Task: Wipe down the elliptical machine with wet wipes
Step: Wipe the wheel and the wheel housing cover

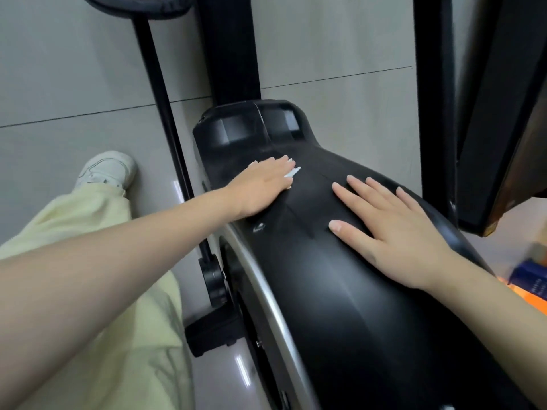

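On the black cover (325, 291), the left hand (260, 184) presses the wet wipe (293, 172) flat; at 3 o'clock the right hand (393, 232) rests flat. Not pinched, the wipe may slip out.

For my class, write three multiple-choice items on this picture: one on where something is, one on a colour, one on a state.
1. Where is the wet wipe?
A. On the floor
B. Under the left hand, on the black housing
C. In a bucket

2. What colour is the shoe?
A. White
B. Red
C. Blue

3. How is the right hand?
A. Clenched in a fist
B. Gripping a bottle
C. Flat and open on the housing

Answers: 1 B, white edges peek out from under the hand; 2 A, it is plainly white; 3 C, palm down, holding nothing.
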